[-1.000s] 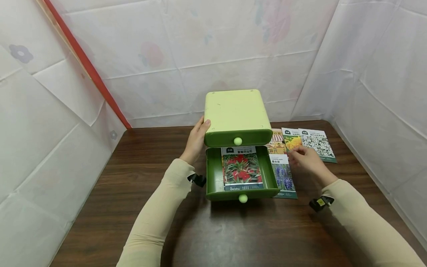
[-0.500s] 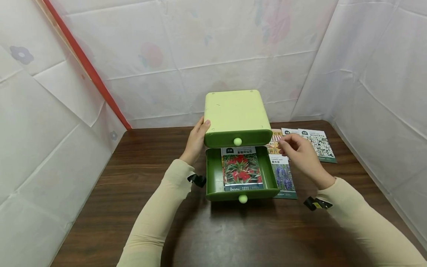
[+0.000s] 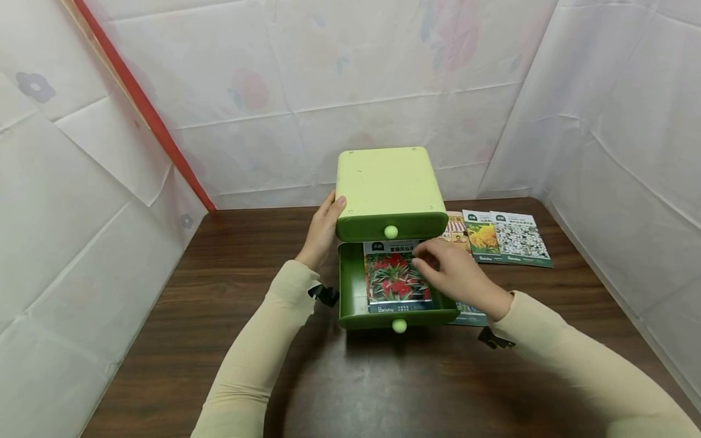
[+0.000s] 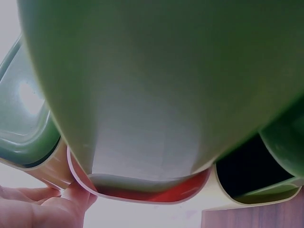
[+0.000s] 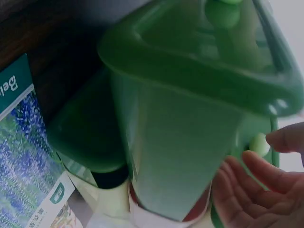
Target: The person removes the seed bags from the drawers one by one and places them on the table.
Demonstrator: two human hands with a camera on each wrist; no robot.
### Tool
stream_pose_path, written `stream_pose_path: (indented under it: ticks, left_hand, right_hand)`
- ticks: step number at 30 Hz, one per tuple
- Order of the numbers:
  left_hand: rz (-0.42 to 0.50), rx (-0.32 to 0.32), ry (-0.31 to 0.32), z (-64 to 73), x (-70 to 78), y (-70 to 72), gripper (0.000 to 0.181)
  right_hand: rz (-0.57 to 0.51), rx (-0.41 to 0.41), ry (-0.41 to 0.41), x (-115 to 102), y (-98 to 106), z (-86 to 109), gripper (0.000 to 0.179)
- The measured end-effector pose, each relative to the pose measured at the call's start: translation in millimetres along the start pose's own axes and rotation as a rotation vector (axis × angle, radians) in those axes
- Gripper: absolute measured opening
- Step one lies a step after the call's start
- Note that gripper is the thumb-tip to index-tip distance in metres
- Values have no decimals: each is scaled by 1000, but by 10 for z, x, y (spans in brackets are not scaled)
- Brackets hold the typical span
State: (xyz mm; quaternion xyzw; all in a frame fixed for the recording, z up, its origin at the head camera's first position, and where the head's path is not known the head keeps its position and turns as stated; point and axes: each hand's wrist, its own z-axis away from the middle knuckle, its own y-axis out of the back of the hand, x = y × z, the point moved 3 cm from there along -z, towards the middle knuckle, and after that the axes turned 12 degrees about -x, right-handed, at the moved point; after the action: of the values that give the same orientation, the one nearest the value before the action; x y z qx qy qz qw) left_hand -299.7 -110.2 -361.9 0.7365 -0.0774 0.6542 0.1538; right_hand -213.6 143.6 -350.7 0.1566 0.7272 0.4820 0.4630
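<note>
A pale-green drawer cabinet [image 3: 389, 182] with dark-green drawers stands on the table. My left hand [image 3: 320, 234] rests on its left side, thumb at the top front corner; fingers also show beside the cabinet in the left wrist view. A drawer [image 3: 352, 286] below the top one is pulled out, holding a seed packet [image 3: 395, 283] with red flowers. Over that drawer's right side is my right hand [image 3: 451, 271], thumb and fingers apart, fingertips overlapping the packet's edge. In the right wrist view the fingers [image 5: 266, 190] are loosely bent beside a round knob [image 5: 259, 144], holding nothing.
Right of the cabinet lie a purple-flower packet [image 5: 19, 156], an orange illustrated packet [image 3: 456, 228], a yellow-flower packet [image 3: 483, 236] and a white-flower packet [image 3: 523, 237]. White patterned sheets [image 3: 383, 73] enclose the brown table [image 3: 252, 261] at the back and sides.
My right hand has moved left from the packets on the table to above the pulled-out drawer, uncovering the yellow-flower packet. My left hand and the cabinet stay in place.
</note>
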Motion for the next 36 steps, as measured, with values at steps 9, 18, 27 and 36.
stream_pose_path:
  ticks: [9,18,27,36]
  left_hand:
    - [12,-11,-14,-11,8,-4,69]
    - [18,-9,-10,-8,3,-3,69]
    - [20,-9,12,-3,-1,-7,65]
    - [1,-28,30,78,186,-41,61]
  right_hand:
    - [114,-196,-76,-56,-188,-117,55]
    - [223,-291,-130,-25,-290,-208,73]
    - [238,-330,-134,-7,-376,-284,72]
    - [174,-315,-160,-22,-400,-286,67]
